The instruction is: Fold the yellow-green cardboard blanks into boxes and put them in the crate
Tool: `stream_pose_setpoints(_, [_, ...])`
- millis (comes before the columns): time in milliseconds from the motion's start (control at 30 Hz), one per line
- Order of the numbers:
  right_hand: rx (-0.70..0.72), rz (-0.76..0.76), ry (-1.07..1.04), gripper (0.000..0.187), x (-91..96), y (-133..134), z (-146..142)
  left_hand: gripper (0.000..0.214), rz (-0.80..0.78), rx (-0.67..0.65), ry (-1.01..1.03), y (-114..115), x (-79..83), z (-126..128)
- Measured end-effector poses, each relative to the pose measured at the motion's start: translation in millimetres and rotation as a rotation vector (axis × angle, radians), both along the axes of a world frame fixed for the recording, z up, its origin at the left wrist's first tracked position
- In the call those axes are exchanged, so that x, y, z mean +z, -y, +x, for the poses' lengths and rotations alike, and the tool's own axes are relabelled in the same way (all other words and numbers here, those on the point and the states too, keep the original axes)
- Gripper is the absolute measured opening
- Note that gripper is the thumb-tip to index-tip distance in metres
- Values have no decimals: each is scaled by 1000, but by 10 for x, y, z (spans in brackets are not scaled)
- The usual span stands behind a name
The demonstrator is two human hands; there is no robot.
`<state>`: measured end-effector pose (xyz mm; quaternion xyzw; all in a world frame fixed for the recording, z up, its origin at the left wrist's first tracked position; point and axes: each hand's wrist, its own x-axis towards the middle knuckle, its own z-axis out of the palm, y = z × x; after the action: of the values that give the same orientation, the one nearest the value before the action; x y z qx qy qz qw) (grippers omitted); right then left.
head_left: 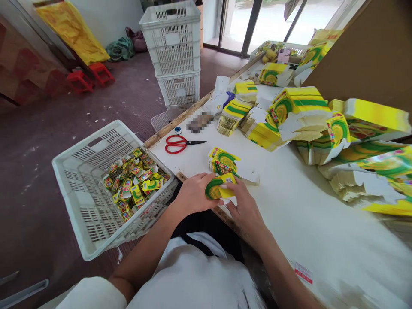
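Both my hands hold one small yellow-and-green printed carton [219, 187] at the near edge of the white table [299, 214]. My left hand [193, 195] wraps its left end with closed fingers. My right hand [243, 206] grips its right end, fingers curled round the flap. Just behind the carton lies a short stack of flat cartons [222, 161] of the same print.
A white slatted crate [77, 189] on the floor to my left holds several folded cartons [133, 182]. Red-handled scissors [178, 143] lie on the table's left. Large piles of flat cartons [322, 124] cover the far and right side. Stacked white crates [175, 51] stand behind.
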<state>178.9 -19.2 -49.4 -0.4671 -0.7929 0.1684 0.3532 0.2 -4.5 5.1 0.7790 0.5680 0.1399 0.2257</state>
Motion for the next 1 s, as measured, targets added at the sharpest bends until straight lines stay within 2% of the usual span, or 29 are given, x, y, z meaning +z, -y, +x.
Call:
stream_pose_setpoints(100, [-31, -43, -82, 42, -1, 21, -16, 58, 20, -16, 55, -5, 6, 23])
stream_pose_setpoints(300, [-84, -185, -1, 69, -18, 11, -81, 53, 78, 36, 41, 31, -64, 39])
stream_pose_setpoints(500, [-41, -234, -64, 74, -84, 0, -190, 55, 82, 79, 50, 58, -150, 15])
stream_pose_setpoints(600, [29, -284, -103, 77, -77, -75, -209, 54, 75, 123, 51, 70, -193, -133])
stream_pose_setpoints(667, [30, -275, -142, 72, -73, -201, -148, 53, 90, 220, 55, 88, -202, -374])
stream_pose_setpoints(733, [-79, -234, -137, 58, -76, -377, -46, 52, 124, 440, -19, 112, -185, -711])
stream_pose_setpoints(767, [-177, -224, -104, 50, -81, -470, 4, 58, 160, 597, -104, 124, -170, -889])
stream_pose_setpoints(800, [-255, -230, -52, 46, -88, -559, 44, 72, 207, 760, -205, 135, -155, -1054])
stream_pose_setpoints(833, [-309, -237, 6, 44, -98, -638, 67, 85, 242, 870, -271, 145, -145, -1194])
stream_pose_setpoints(867, [-346, -246, 52, 42, -109, -703, 72, 89, 263, 937, -290, 153, -145, -1297])
stream_pose_setpoints(933, [-367, -253, 103, 39, -132, -791, 38, 89, 289, 958, -250, 161, -183, -1374])
stream_pose_setpoints(1000, [-374, -249, 98, 37, -150, -825, -16, 76, 259, 853, -114, 156, -276, -1287])
